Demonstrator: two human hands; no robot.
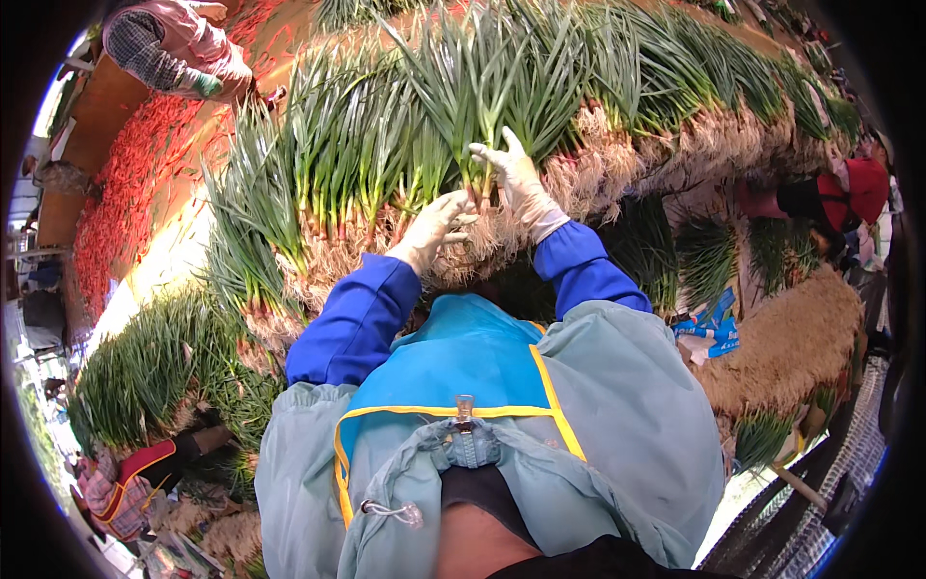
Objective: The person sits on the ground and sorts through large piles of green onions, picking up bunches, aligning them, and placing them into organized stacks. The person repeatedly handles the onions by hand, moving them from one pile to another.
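Note:
A long row of leafy green plants (369, 137), with pale, tangled roots (579, 181) towards me, lies across the surface before me. My left hand (434, 228), in a whitish glove, is at the roots near the row's middle, its fingers spread. My right hand (517, 177), gloved alike, stands a little higher on the other side of a few upright stems, thumb and forefinger apart. The stems rise between both hands; whether any finger touches them is hard to tell.
A co-worker (181, 51) leans in at the upper left beside a spread of red produce (137, 181). Other people work at the lower left (130, 485) and right (832, 192). More plants (145, 369) lie left; a root pile (788, 340) and blue packaging (712, 329) lie right.

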